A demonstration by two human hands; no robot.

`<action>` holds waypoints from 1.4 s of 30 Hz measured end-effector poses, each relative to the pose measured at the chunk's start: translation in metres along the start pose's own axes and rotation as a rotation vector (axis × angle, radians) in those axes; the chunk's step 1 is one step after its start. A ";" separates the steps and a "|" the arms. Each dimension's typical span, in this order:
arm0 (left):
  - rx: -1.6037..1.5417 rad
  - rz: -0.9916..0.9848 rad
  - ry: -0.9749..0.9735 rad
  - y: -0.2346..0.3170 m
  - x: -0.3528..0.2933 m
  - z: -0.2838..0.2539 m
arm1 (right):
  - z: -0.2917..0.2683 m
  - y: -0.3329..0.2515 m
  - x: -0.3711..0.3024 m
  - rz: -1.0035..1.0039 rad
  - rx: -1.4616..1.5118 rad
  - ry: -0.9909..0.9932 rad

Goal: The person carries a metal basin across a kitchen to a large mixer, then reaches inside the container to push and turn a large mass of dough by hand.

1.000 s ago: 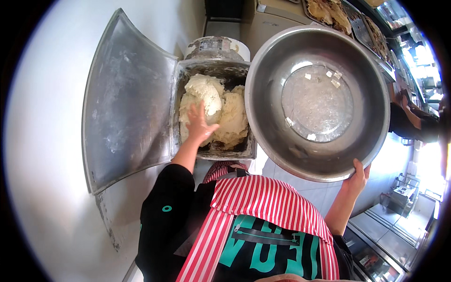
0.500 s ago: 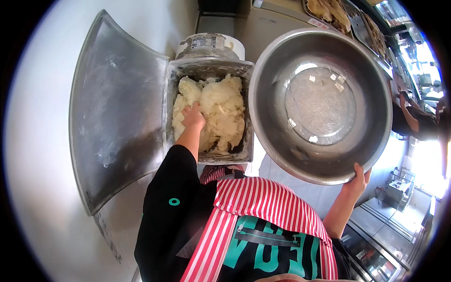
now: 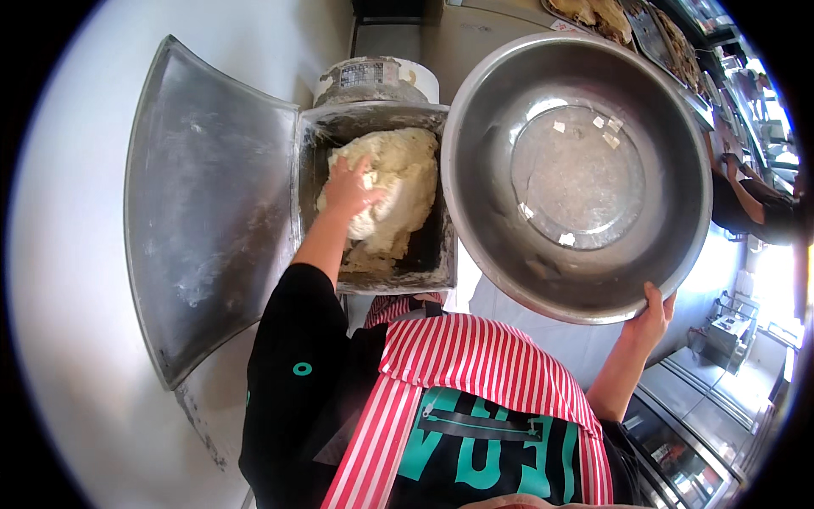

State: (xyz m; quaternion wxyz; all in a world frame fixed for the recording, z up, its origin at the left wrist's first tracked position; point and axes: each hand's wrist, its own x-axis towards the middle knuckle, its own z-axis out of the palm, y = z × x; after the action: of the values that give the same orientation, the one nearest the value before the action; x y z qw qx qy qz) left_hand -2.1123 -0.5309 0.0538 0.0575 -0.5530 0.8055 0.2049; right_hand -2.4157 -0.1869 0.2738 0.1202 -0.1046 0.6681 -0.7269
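A big lump of pale dough (image 3: 398, 182) lies in the square metal trough (image 3: 441, 254) of a mixing machine whose lid (image 3: 212, 212) stands swung open to the left. My left hand (image 3: 349, 188) presses on the left side of the dough, fingers spread over it. My right hand (image 3: 651, 316) grips the near rim of a large steel bowl (image 3: 577, 165), held tilted just right of the trough. The bowl holds only a few small dough scraps.
A round motor housing (image 3: 373, 78) sits behind the trough. Trays of baked goods (image 3: 593, 13) stand at the back. Another person's arm (image 3: 746, 199) shows at the far right. Steel counters (image 3: 704, 407) are at lower right. A white wall (image 3: 68, 254) fills the left.
The dough has been gathered and lifted into one lump toward the trough's back, baring the near bottom. My left hand moved up and onto its side. The bowl shifted slightly closer.
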 end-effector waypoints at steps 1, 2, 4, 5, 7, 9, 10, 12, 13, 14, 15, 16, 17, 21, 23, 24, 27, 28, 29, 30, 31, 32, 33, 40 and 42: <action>-0.027 -0.003 -0.029 -0.009 0.005 0.006 | -0.002 0.001 0.000 -0.001 -0.007 0.008; -0.054 -0.011 -0.045 -0.027 0.016 0.008 | 0.001 0.001 0.000 -0.006 -0.005 0.009; -0.034 -0.021 -0.059 -0.036 0.019 0.002 | 0.002 0.000 -0.001 0.021 -0.014 0.025; -0.002 -0.024 -0.071 -0.039 0.018 0.004 | 0.002 -0.002 -0.001 0.034 -0.022 0.034; 0.063 -0.033 -0.093 -0.049 0.015 0.010 | -0.007 0.003 0.005 0.021 -0.019 0.002; 0.149 -0.001 -0.053 -0.039 0.004 0.011 | -0.008 0.004 0.002 0.016 -0.018 0.010; 0.199 -0.002 -0.039 -0.037 0.000 0.017 | -0.004 0.001 -0.001 0.018 -0.020 0.026; 0.276 0.009 0.010 -0.042 -0.008 0.030 | 0.000 -0.001 -0.004 0.021 -0.011 0.041; 0.294 0.009 0.017 -0.045 -0.010 0.036 | 0.000 -0.001 -0.005 0.022 -0.003 0.044; 0.310 0.010 0.022 -0.042 -0.015 0.038 | 0.000 -0.001 -0.006 0.023 0.004 0.048; 0.326 0.011 0.027 -0.041 -0.019 0.039 | 0.001 -0.002 -0.008 0.018 0.008 0.054; 0.321 0.009 0.033 -0.043 -0.020 0.041 | 0.004 -0.005 -0.011 0.013 0.013 0.061; 0.313 0.003 0.038 -0.046 -0.022 0.046 | 0.005 -0.007 -0.013 0.008 0.017 0.063; 0.307 -0.007 0.062 -0.054 -0.028 0.057 | 0.002 -0.007 -0.018 -0.005 0.032 0.039; 0.261 0.010 0.063 -0.059 -0.032 0.063 | 0.001 -0.009 -0.021 0.003 0.060 0.023; 0.239 0.018 0.063 -0.063 -0.034 0.064 | 0.000 -0.010 -0.022 0.005 0.058 0.016; 0.261 0.076 0.055 -0.075 -0.045 0.066 | -0.003 -0.010 -0.022 0.012 0.060 0.013; 0.234 0.098 0.053 -0.079 -0.047 0.065 | -0.002 -0.011 -0.023 0.015 0.062 0.020; 0.204 0.118 0.049 -0.084 -0.051 0.065 | -0.002 -0.012 -0.024 0.019 0.062 0.024; 0.174 0.138 0.045 -0.089 -0.054 0.066 | -0.003 -0.012 -0.025 0.019 0.061 0.017; 0.072 0.136 0.082 -0.092 -0.057 0.067 | -0.005 -0.011 -0.025 0.018 0.060 0.011; -0.032 0.136 0.120 -0.091 -0.060 0.065 | -0.006 -0.010 -0.025 0.014 0.059 0.005; -0.135 0.137 0.158 -0.090 -0.063 0.064 | -0.007 -0.008 -0.026 0.018 0.057 0.014; -0.460 0.330 0.532 -0.020 -0.101 0.063 | -0.017 0.019 -0.029 0.083 0.046 -0.027; -1.015 0.228 0.266 0.001 -0.098 0.062 | -0.014 0.030 -0.031 0.123 0.049 -0.041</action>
State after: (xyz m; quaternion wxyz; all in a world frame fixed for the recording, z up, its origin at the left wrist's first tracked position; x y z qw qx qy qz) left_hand -2.0836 -0.4212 0.0291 -0.3424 -0.4416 0.6603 0.5018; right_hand -2.3893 -0.1663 0.2435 0.1807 -0.0750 0.6527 -0.7319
